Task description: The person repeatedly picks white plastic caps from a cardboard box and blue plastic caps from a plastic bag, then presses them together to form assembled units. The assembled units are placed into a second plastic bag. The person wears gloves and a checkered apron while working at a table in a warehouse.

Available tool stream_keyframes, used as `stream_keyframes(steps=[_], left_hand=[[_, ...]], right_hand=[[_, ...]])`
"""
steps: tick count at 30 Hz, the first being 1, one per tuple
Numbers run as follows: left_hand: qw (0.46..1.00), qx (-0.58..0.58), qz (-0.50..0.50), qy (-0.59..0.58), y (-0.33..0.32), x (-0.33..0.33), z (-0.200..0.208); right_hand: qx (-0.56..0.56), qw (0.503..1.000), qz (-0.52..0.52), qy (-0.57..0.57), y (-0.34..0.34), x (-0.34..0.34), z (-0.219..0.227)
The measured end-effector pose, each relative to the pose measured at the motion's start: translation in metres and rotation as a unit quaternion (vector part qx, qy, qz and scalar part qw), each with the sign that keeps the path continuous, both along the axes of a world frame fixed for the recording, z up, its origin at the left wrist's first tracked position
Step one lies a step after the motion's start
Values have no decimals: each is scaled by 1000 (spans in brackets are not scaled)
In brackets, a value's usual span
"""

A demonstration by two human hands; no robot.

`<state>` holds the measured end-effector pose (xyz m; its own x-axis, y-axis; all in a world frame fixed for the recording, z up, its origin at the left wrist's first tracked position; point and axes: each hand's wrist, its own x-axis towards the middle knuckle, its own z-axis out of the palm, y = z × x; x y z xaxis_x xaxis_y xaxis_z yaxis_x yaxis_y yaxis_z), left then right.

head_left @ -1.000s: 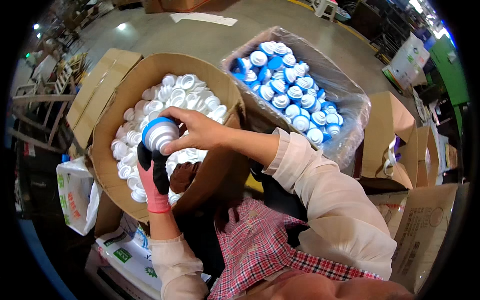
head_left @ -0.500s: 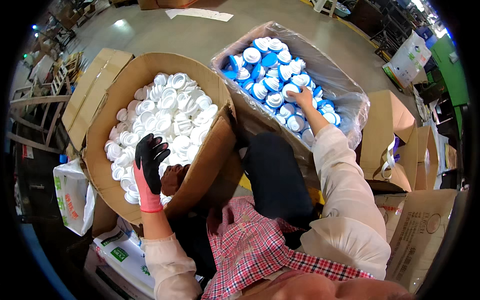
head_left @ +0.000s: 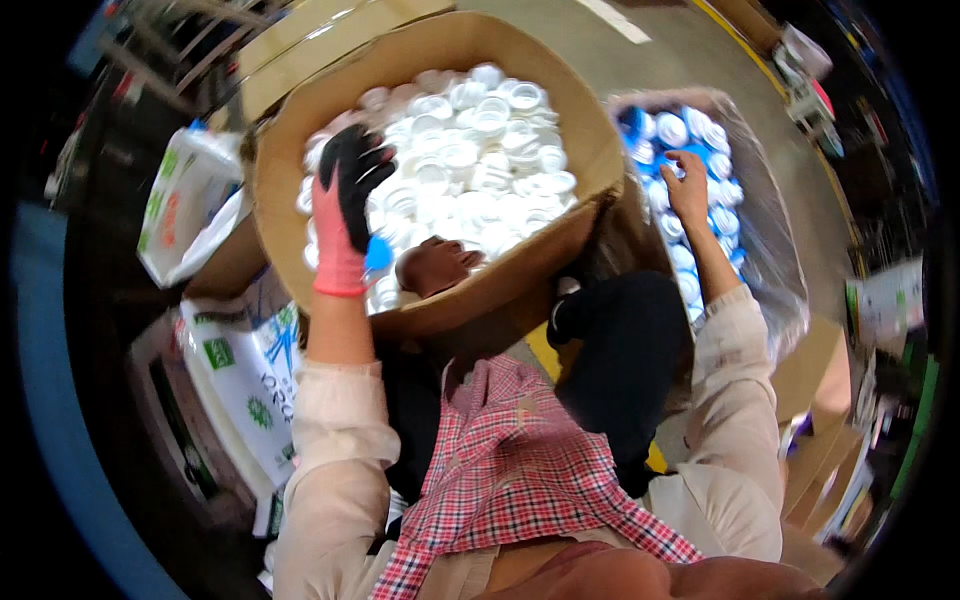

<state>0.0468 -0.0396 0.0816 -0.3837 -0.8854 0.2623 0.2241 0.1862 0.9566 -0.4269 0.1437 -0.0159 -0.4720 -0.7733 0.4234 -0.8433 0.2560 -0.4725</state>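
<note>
**Reaching apart, carrying nothing visible**

No longer gripping one blue-and-white piece two-handed over the round carton [head_left: 580, 100], as a second ago. Now hovering with right hand [head_left: 688, 195] over the lined box [head_left: 770, 240], right of the carton, above blue-and-white pieces [head_left: 671, 128]; probably leaving that piece in the pile, so freeing up for another. Also newly showing a blue part [head_left: 378, 253] in the carton's near-left part; not making out contact with the glove.

Pose: extending right arm forward, right of the carton, bending fingers loosely, keeping thumb apart, gripping nothing seen. Holding left gloved hand [head_left: 350, 185] over white caps [head_left: 455, 155], carton's left side, curling fingers loosely, spacing them wide, grasping nothing visible.
</note>
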Motion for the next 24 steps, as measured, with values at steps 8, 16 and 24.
stream_keyframes(steps=[8,16,24], left_hand=[[985,73,113,109,-16,39,9],[980,97,130,119,-20,65,16],[967,179,178,-20,-18,64,-6]], right_hand=[[238,828,506,-47,-161,314,5],[424,727,532,93,-213,430,-45],[76,833,480,-263,-199,353,82]])
